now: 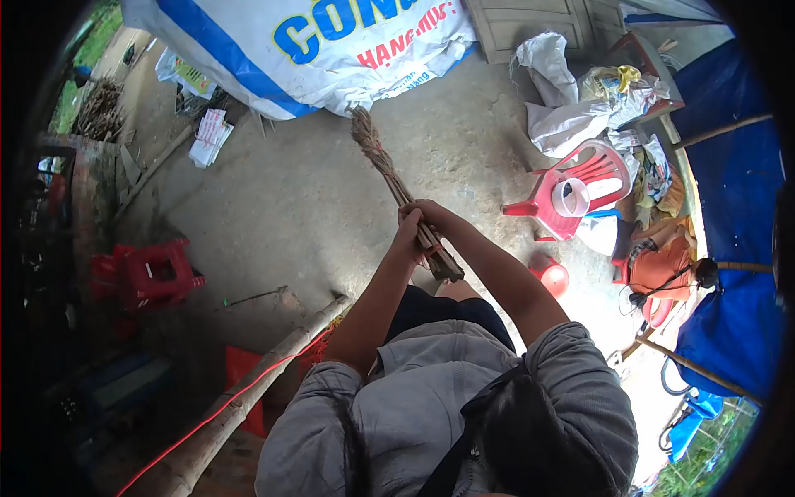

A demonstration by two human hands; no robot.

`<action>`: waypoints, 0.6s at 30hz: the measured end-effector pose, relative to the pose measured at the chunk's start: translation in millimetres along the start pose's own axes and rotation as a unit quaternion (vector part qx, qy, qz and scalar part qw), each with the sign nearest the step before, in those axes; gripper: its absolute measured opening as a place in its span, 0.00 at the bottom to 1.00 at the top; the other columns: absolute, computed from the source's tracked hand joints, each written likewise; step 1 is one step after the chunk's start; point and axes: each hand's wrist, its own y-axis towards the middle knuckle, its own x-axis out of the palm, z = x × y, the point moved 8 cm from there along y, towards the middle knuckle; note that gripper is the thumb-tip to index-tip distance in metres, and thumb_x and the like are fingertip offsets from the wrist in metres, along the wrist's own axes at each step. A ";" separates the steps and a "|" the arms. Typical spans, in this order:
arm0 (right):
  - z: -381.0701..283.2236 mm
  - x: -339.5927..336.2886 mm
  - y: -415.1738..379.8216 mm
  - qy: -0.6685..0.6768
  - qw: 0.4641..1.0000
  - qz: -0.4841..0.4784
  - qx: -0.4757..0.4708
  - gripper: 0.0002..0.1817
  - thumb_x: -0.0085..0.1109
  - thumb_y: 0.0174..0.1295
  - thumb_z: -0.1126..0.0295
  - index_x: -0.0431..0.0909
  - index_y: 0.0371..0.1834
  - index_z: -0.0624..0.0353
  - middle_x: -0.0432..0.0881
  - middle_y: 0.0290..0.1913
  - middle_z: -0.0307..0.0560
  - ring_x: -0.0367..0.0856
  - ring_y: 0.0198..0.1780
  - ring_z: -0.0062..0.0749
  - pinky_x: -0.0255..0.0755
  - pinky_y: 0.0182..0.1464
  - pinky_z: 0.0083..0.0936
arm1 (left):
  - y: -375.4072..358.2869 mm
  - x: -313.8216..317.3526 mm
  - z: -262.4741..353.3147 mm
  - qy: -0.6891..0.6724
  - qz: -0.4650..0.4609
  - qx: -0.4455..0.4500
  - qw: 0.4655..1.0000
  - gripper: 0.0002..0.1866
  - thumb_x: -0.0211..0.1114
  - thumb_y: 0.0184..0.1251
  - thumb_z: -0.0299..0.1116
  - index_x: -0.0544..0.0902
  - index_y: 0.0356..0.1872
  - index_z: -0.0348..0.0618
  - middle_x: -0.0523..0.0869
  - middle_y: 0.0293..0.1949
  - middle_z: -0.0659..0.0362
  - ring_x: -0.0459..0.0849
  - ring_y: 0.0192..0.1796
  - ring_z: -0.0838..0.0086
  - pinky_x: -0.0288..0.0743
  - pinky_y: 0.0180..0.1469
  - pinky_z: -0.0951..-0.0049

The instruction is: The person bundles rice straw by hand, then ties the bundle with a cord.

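Observation:
A long bundle of dry brown stalks [383, 164] slants across the middle of the head view. Reddish ties bind it near the frayed, twisted far end and again close to the thick, cut-looking near end. My left hand [408, 229] is closed around its lower part from the left side. Right beside it, my right hand [434, 217] grips the same stretch from the other side, and the two hands touch or overlap. Some of the fingers are hidden behind the stalks and the other hand. The far tip reaches the lower edge of a large printed white-and-blue tarp [248, 50].
Red plastic stools [157, 273] stand at left. A red chair [563, 195] holds a clear tub [571, 197]; white sacks [571, 124] lie behind it. Another person [662, 269] in orange sits at far right. A pole [248, 389] with a red cord runs at lower left.

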 end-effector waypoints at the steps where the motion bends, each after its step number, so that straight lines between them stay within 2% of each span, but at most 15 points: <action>1: -8.6 -21.3 -1.5 0.011 1.000 0.008 -0.012 0.11 0.52 0.51 0.62 0.72 0.21 0.59 0.73 0.19 0.40 0.69 0.14 0.23 0.65 0.15 0.20 | 13.9 18.8 -6.2 0.005 -0.042 -0.024 0.999 0.08 0.47 0.55 0.34 0.65 0.34 0.44 0.72 0.20 0.57 0.74 0.19 0.73 0.73 0.21 0.70; 3: 2.3 -79.7 7.3 0.162 0.981 0.102 -0.015 0.12 0.53 0.51 0.61 0.72 0.21 0.59 0.72 0.17 0.40 0.68 0.11 0.23 0.63 0.11 0.19 | 36.6 60.3 -23.2 0.013 -0.092 -0.138 0.986 0.08 0.48 0.51 0.31 0.67 0.27 0.36 0.72 0.18 0.55 0.74 0.19 0.71 0.73 0.22 0.71; 5: 0.2 -132.9 9.6 0.254 0.965 0.068 -0.013 0.12 0.53 0.51 0.61 0.72 0.22 0.60 0.73 0.18 0.42 0.69 0.11 0.23 0.65 0.12 0.20 | 69.9 104.5 -43.4 0.000 -0.164 -0.225 0.960 0.07 0.48 0.50 0.30 0.67 0.26 0.36 0.72 0.18 0.54 0.74 0.19 0.71 0.73 0.22 0.73; 6: -12.0 -166.1 2.1 0.258 0.954 0.141 -0.054 0.13 0.49 0.53 0.61 0.71 0.24 0.61 0.74 0.19 0.45 0.71 0.13 0.25 0.67 0.12 0.19 | 94.1 126.4 -45.8 -0.002 -0.175 -0.221 0.959 0.07 0.48 0.50 0.30 0.67 0.26 0.36 0.72 0.18 0.54 0.74 0.19 0.71 0.73 0.22 0.73; 9: -32.4 -244.2 24.8 0.283 0.952 0.099 -0.054 0.14 0.43 0.55 0.61 0.70 0.26 0.62 0.75 0.23 0.49 0.74 0.17 0.27 0.70 0.15 0.19 | 156.5 180.6 -59.1 0.017 -0.238 -0.286 0.928 0.06 0.48 0.50 0.29 0.66 0.25 0.36 0.72 0.17 0.55 0.73 0.19 0.72 0.72 0.22 0.76; 11: -51.5 -273.3 51.3 0.389 0.917 -0.079 0.031 0.13 0.34 0.58 0.69 0.67 0.30 0.68 0.73 0.29 0.56 0.77 0.29 0.43 0.75 0.35 0.37 | 205.0 200.4 -58.2 0.009 -0.251 -0.299 0.921 0.06 0.49 0.50 0.29 0.67 0.25 0.36 0.72 0.17 0.55 0.73 0.19 0.73 0.71 0.21 0.76; 13: -60.1 -317.0 97.4 0.299 0.954 0.033 -0.001 0.13 0.38 0.57 0.64 0.68 0.27 0.62 0.75 0.25 0.50 0.76 0.23 0.34 0.74 0.22 0.23 | 256.2 200.6 -56.3 -0.005 -0.238 -0.299 0.924 0.06 0.49 0.50 0.29 0.67 0.26 0.36 0.72 0.18 0.56 0.72 0.19 0.73 0.71 0.21 0.77; 15: -67.5 -322.5 129.4 0.313 0.948 0.043 0.043 0.13 0.37 0.58 0.65 0.69 0.27 0.62 0.75 0.25 0.49 0.77 0.24 0.35 0.75 0.24 0.24 | 304.4 184.5 -54.7 -0.018 -0.218 -0.282 0.934 0.06 0.49 0.50 0.29 0.67 0.26 0.36 0.72 0.18 0.56 0.72 0.19 0.74 0.71 0.21 0.77; 16: -77.6 -317.9 145.7 0.284 0.959 0.005 0.024 0.13 0.40 0.57 0.64 0.70 0.25 0.61 0.74 0.25 0.48 0.77 0.26 0.32 0.74 0.24 0.24 | 319.6 176.0 -46.2 -0.038 -0.197 -0.263 0.944 0.06 0.49 0.51 0.29 0.67 0.26 0.36 0.72 0.18 0.56 0.72 0.19 0.74 0.70 0.21 0.77; 17: -86.4 -309.7 164.8 0.286 0.956 0.057 0.017 0.11 0.46 0.55 0.64 0.70 0.23 0.60 0.73 0.22 0.44 0.75 0.23 0.29 0.72 0.21 0.23 | 322.9 166.8 -30.8 -0.068 -0.169 -0.242 0.953 0.06 0.49 0.51 0.28 0.67 0.26 0.36 0.72 0.19 0.56 0.72 0.19 0.74 0.70 0.21 0.77; 18: -113.7 -292.3 161.4 0.212 0.976 0.038 -0.017 0.09 0.51 0.53 0.64 0.71 0.24 0.58 0.70 0.19 0.39 0.70 0.17 0.25 0.68 0.17 0.22 | 299.2 171.7 8.0 -0.133 -0.125 -0.196 0.963 0.05 0.49 0.51 0.28 0.68 0.27 0.37 0.72 0.20 0.57 0.72 0.19 0.75 0.70 0.21 0.78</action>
